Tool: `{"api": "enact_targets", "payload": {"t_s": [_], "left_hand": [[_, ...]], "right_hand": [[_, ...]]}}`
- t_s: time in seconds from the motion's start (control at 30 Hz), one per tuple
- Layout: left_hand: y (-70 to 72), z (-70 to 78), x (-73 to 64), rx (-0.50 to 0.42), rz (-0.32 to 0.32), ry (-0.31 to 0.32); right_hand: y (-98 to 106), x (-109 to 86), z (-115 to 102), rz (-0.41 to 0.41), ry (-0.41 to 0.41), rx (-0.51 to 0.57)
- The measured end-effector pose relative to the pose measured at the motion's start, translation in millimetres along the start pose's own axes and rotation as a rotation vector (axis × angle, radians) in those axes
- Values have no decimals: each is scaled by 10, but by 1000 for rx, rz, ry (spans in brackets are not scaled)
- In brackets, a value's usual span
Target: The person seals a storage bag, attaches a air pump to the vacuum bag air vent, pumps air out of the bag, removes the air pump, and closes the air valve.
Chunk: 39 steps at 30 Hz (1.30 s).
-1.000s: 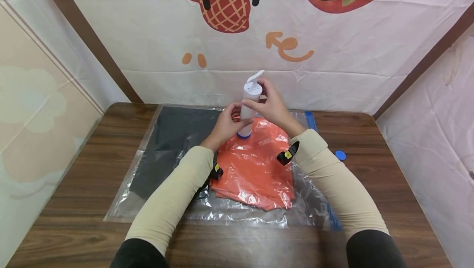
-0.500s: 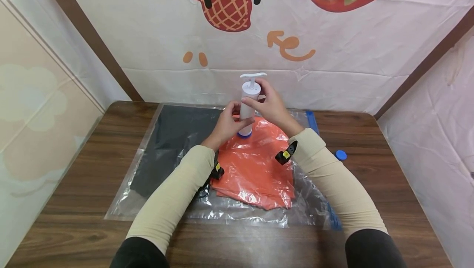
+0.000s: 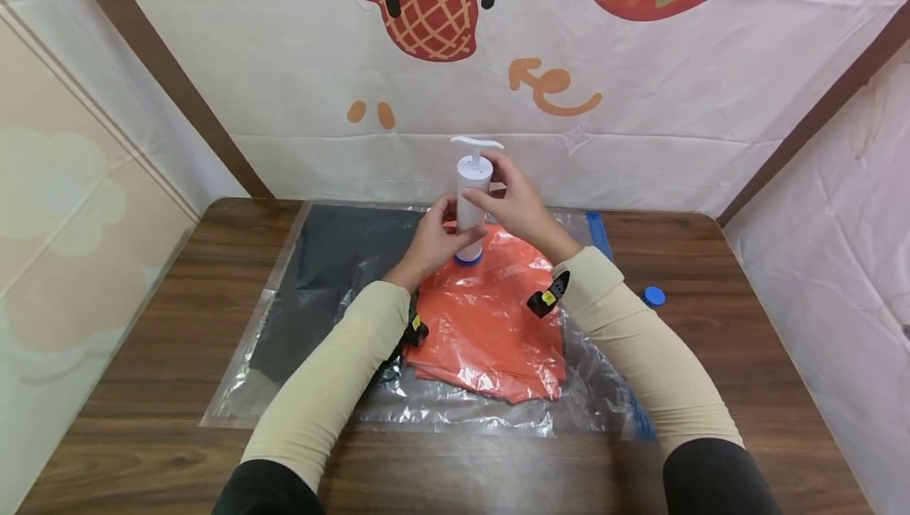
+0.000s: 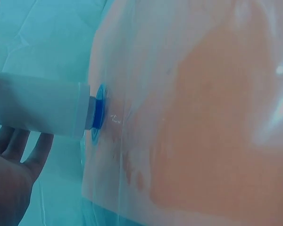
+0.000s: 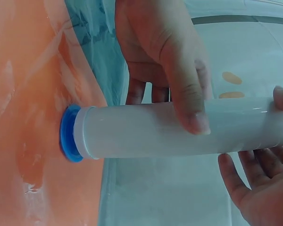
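A white hand pump (image 3: 471,197) with a T-shaped handle (image 3: 476,143) stands nearly upright at the far side of a clear plastic storage bag (image 3: 483,419). Its lower end meets the blue valve (image 5: 70,134) on the bag. My left hand (image 3: 435,240) holds the pump's lower part, thumb in front and fingers behind. Higher up, just below the pump's top cap, my right hand (image 3: 517,203) grips the barrel between thumb and fingers. Inside the bag lie a folded orange item (image 3: 490,325) and a dark folded item (image 3: 334,254).
A small round blue cap (image 3: 653,296) lies on the wooden table (image 3: 142,389) to the right of the bag. Blue strips (image 3: 599,233) run along the bag's right edge. A printed cloth wall (image 3: 640,104) rises right behind the table.
The pump's handle has turned from slanting up to the right to lying crosswise, and the pump's top has shifted slightly left. Both hands keep nearly the same place on the barrel.
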<state>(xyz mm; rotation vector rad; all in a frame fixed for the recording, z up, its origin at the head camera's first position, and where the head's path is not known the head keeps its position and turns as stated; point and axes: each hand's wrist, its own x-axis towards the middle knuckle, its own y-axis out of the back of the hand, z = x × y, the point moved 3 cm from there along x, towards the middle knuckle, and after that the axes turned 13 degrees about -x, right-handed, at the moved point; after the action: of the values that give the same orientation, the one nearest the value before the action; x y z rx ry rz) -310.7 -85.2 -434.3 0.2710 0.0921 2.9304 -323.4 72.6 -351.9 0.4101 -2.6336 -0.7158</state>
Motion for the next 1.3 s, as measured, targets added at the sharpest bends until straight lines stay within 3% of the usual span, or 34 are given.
{"api": "enact_targets", "payload": {"t_s": [0.17,0.43,0.7,1.0,1.3], "left_hand": [[-18,-13,5,-4,16,-12],[-23,-5,8,1,8,-13],[-42,-1,-1,13,24,-27],[-11,-3,-6,36,22,-39],[-40,13,-5,6,37,-17]], "right_hand": [[-10,-3,15,-13,-19,-21],[1,-16,14,-16,-1,35],[-20,-7,19,10,-16,-13],[3,-20,-7,-12,10,71],[-2,-15,34,-6,-6,-7]]}}
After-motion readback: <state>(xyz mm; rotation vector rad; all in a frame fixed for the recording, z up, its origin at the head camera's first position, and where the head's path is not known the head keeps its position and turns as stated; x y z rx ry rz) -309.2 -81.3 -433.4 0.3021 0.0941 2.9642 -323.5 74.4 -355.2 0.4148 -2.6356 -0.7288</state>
